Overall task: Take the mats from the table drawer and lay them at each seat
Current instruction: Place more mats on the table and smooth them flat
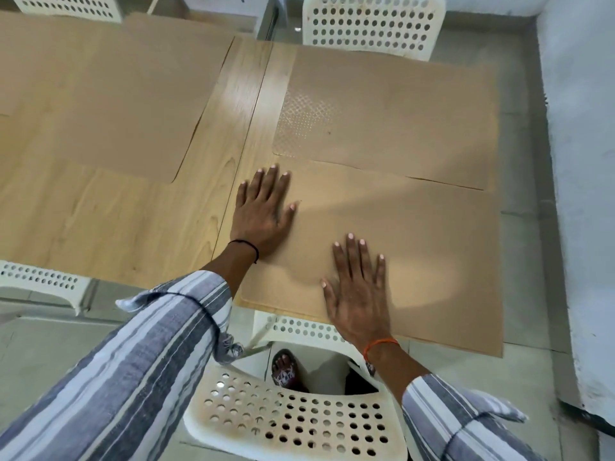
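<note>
A tan mat (432, 247) lies flat at the near right seat of the wooden table (139, 214). My left hand (264, 207) rests palm down on its left edge, fingers spread. My right hand (357, 287) presses flat on its near middle, fingers spread. Its near right corner hangs past the table edge. A second tan mat (399, 118) lies just beyond, at the far right seat, its near edge touching the first. A third tan mat (126, 104) lies on the table's left half.
White perforated chairs stand around: one right below me (293, 420), one at the far right (372, 24), one at the near left (40, 281), one at the far left (70, 6). A grey wall (582, 161) runs close along the right. My sandalled foot (284, 369) is under the table.
</note>
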